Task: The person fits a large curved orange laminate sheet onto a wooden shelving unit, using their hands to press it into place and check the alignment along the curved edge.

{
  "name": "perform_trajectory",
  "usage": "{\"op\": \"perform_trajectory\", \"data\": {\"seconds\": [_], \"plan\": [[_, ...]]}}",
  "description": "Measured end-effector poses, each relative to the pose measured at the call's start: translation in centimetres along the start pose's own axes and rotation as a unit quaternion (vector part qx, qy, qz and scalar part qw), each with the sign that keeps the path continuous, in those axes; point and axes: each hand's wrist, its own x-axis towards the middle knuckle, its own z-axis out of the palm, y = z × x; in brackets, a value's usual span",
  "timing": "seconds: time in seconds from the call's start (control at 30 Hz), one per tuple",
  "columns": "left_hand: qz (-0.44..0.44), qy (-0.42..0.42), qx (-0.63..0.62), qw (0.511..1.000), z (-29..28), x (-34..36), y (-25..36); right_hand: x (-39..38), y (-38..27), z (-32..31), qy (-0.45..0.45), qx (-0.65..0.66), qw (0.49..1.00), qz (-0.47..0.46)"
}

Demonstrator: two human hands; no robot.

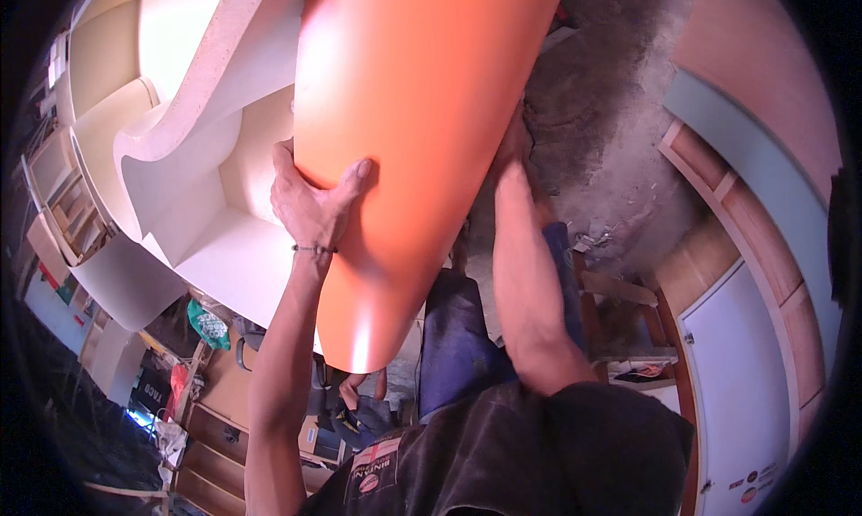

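A long, glossy orange curved panel point(404, 139) slants through the middle of the view, its rounded near end just in front of my body. My left hand point(314, 197) grips the panel's left edge, thumb laid on the orange face and the other fingers round the edge. At the right edge, farther up, my right hand point(513, 143) holds the panel from the side; its fingers are hidden behind it. Left of the panel stands a white furniture piece point(184, 148) with a wavy edge.
Rough, dusty floor point(620, 94) with debris lies at right. Beyond it is a curved wooden frame point(732, 202) beside a pale door-like panel point(741, 363). A wooden shelf unit point(211, 444) and a green bag point(208, 323) are at lower left. Below the orange panel's end, another person's hand point(350, 390) shows.
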Motion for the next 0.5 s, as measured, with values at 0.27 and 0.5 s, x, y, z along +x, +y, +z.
{"op": "perform_trajectory", "data": {"seconds": [0.27, 0.5], "plan": [[0.014, -0.011, 0.014, 1.0, 0.0, 0.3, 0.5, 3.6, 0.4, -2.1, -0.051, -0.008, 0.995, -0.086], [-0.02, -0.012, 0.033, 0.999, -0.4, 0.1, 1.7, -15.4, -0.4, 5.8, 0.081, -0.399, 0.875, -0.263]]}}
